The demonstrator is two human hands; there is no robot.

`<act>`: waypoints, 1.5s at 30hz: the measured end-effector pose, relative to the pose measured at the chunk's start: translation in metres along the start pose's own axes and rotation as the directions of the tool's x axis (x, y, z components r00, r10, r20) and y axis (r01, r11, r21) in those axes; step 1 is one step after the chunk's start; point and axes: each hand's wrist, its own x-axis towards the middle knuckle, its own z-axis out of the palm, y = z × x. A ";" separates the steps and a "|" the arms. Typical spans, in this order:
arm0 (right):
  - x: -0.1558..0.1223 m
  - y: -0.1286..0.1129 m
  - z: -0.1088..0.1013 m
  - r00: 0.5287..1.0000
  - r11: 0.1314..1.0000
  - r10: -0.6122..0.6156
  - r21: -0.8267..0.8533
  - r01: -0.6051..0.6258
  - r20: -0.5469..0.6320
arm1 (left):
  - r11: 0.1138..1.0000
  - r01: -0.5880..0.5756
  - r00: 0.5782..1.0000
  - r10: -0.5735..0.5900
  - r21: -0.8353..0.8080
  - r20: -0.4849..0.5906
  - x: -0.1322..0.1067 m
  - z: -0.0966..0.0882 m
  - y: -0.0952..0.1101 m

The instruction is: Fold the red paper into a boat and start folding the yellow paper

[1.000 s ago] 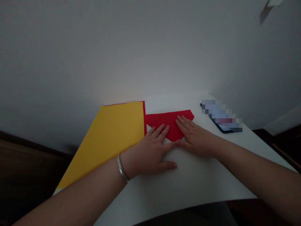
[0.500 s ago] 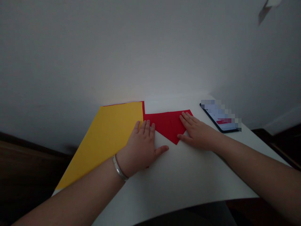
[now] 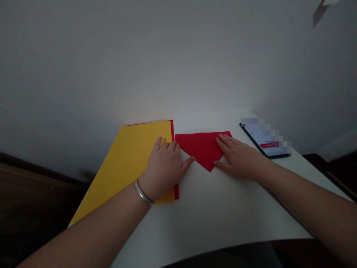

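Note:
A folded piece of red paper lies on the white table, its long straight edge at the back and a point towards me. My right hand rests flat over its right corner, fingers stretched and thumb near the front point. My left hand, with a silver bangle at the wrist, is at the left corner. Its thumb is spread, the little finger sticks up and the other fingers bend slightly; their tips are by the paper's edge. Beneath that hand lies a large yellow sheet, with a red sheet showing along its edge.
A phone with its screen lit lies at the table's right side, partly blurred out. The white table stands against a pale wall. Dark wooden furniture is at the left.
My left hand has drawn its fingers in and shifted slightly left, its little finger lifting. A small gap now shows between the folded red paper and the stacked sheets. My right hand stays on the paper.

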 end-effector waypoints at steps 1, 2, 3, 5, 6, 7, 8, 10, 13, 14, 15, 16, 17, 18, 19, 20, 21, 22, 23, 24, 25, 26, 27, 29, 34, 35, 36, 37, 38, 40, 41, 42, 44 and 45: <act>0.000 0.000 0.000 1.000 1.000 -0.004 -0.014 0.004 -0.013 | 1.000 0.008 1.000 -0.008 -0.004 -0.011 0.001 0.001 -0.002; -0.001 0.001 0.000 1.000 1.000 -0.010 -0.029 0.010 -0.027 | 1.000 0.017 1.000 -0.017 -0.013 -0.021 0.002 0.002 -0.004; -0.001 0.001 0.001 0.999 0.999 -0.014 -0.044 0.013 -0.044 | 0.999 0.027 0.999 -0.028 -0.024 -0.031 0.003 0.004 -0.005; -0.002 0.001 0.001 0.996 0.997 -0.020 -0.076 0.014 -0.087 | 0.998 0.032 0.998 -0.035 -0.056 -0.054 0.004 0.005 -0.006; -0.002 0.001 0.001 0.993 0.995 -0.024 -0.094 0.013 -0.113 | 0.997 0.016 0.998 -0.022 -0.077 -0.066 0.004 0.004 -0.006; -0.003 0.000 -0.001 0.990 0.993 -0.030 -0.114 0.014 -0.138 | 0.995 -0.016 0.997 0.009 -0.102 -0.074 0.004 0.003 -0.005; -0.004 -0.001 -0.003 0.986 0.991 -0.037 -0.135 0.015 -0.160 | 0.989 -0.066 0.995 0.056 -0.128 -0.079 0.004 0.001 -0.004; -0.007 -0.006 -0.009 0.982 0.985 -0.049 -0.172 0.017 -0.182 | 0.967 -0.185 0.981 0.173 -0.177 -0.083 0.003 -0.004 0.000; -0.011 -0.015 -0.020 0.981 0.981 -0.039 -0.193 0.001 -0.192 | 0.919 -0.329 0.944 0.321 -0.218 -0.075 -0.001 -0.009 0.006; -0.012 -0.018 -0.024 0.980 0.981 -0.038 -0.193 -0.001 -0.195 | 0.908 -0.352 0.936 0.347 -0.225 -0.065 -0.003 -0.010 0.008; -0.013 -0.019 -0.026 0.980 0.982 -0.037 -0.190 0.000 -0.195 | 0.903 -0.363 0.931 0.361 -0.229 -0.052 -0.004 -0.010 0.009; -0.013 -0.019 -0.028 0.980 0.984 -0.039 -0.181 0.003 -0.195 | 0.900 -0.368 0.928 0.370 -0.232 -0.038 -0.005 -0.009 0.010; -0.012 -0.018 -0.029 0.979 0.986 -0.041 -0.164 0.008 -0.200 | 0.898 -0.373 0.926 0.377 -0.233 -0.029 -0.006 -0.008 0.009; -0.011 -0.016 -0.029 0.976 0.990 -0.045 -0.140 0.015 -0.214 | 0.896 -0.376 0.924 0.382 -0.235 -0.024 -0.006 -0.007 0.009; -0.010 -0.012 -0.028 0.970 0.994 -0.052 -0.106 0.028 -0.236 | 0.891 -0.384 0.920 0.391 -0.240 -0.022 -0.006 -0.006 0.007; -0.009 -0.008 -0.026 0.961 0.997 -0.064 -0.063 0.048 -0.270 | 0.885 -0.393 0.916 0.401 -0.249 -0.019 -0.005 -0.004 0.006; -0.007 -0.003 -0.024 0.949 0.996 -0.084 -0.019 0.082 -0.303 | 0.878 -0.401 0.911 0.412 -0.261 -0.014 -0.005 -0.003 0.004; -0.006 0.002 -0.021 0.939 0.990 -0.119 0.035 0.137 -0.321 | 0.873 -0.406 0.908 0.420 -0.271 -0.008 -0.005 -0.001 0.001; -0.006 0.007 -0.018 0.930 0.971 -0.181 0.090 0.220 -0.321 | 0.872 -0.405 0.907 0.420 -0.276 -0.003 -0.004 0.001 0.000; -0.005 0.012 -0.015 0.923 0.949 -0.240 0.127 0.288 -0.301 | 0.875 -0.399 0.910 0.414 -0.275 -0.003 -0.004 0.004 -0.002; -0.005 0.015 -0.011 0.924 0.933 -0.279 0.156 0.326 -0.260 | 0.880 -0.394 0.914 0.406 -0.267 -0.009 -0.003 0.006 -0.003; -0.006 0.018 -0.009 0.927 0.921 -0.305 0.181 0.346 -0.221 | 0.887 -0.386 0.919 0.394 -0.254 -0.022 -0.002 0.009 -0.004; -0.006 0.019 -0.006 0.931 0.917 -0.315 0.196 0.349 -0.182 | 0.895 -0.376 0.925 0.378 -0.238 -0.040 -0.002 0.010 -0.005; -0.007 0.017 -0.003 0.942 0.926 -0.309 0.184 0.329 -0.130 | 0.921 -0.330 0.944 0.320 -0.207 -0.080 0.000 0.012 -0.005; -0.010 -0.002 -0.005 0.965 0.974 -0.223 0.012 0.227 -0.137 | 0.936 -0.265 0.964 0.252 -0.234 -0.084 0.002 0.002 0.001; -0.011 -0.007 -0.006 0.970 0.982 -0.186 -0.009 0.187 -0.154 | 0.925 -0.285 0.958 0.275 -0.252 -0.076 0.002 0.000 0.002; -0.012 -0.011 -0.008 0.970 0.986 -0.167 -0.020 0.166 -0.175 | 0.915 -0.303 0.953 0.295 -0.266 -0.071 0.001 -0.002 0.003; -0.012 -0.015 -0.010 0.967 0.986 -0.165 -0.022 0.163 -0.192 | 0.909 -0.315 0.949 0.308 -0.274 -0.067 0.001 -0.003 0.004; -0.012 -0.017 -0.012 0.964 0.985 -0.172 -0.014 0.172 -0.201 | 0.907 -0.319 0.947 0.314 -0.276 -0.062 0.001 -0.003 0.005; -0.012 -0.019 -0.016 0.960 0.979 -0.195 0.017 0.202 -0.203 | 0.911 -0.310 0.950 0.308 -0.274 -0.051 0.002 -0.002 0.007; -0.012 -0.019 -0.017 0.958 0.975 -0.210 0.034 0.220 -0.197 | 0.914 -0.301 0.953 0.300 -0.274 -0.047 0.003 -0.001 0.007; -0.011 -0.018 -0.019 0.956 0.970 -0.226 0.050 0.239 -0.190 | 0.915 -0.294 0.955 0.294 -0.277 -0.043 0.003 -0.001 0.007; -0.011 -0.013 -0.020 0.948 0.956 -0.263 0.084 0.281 -0.178 | 0.915 -0.282 0.958 0.285 -0.288 -0.034 0.004 -0.002 0.007; -0.011 -0.011 -0.020 0.944 0.948 -0.279 0.102 0.300 -0.178 | 0.915 -0.277 0.959 0.282 -0.293 -0.026 0.005 -0.003 0.006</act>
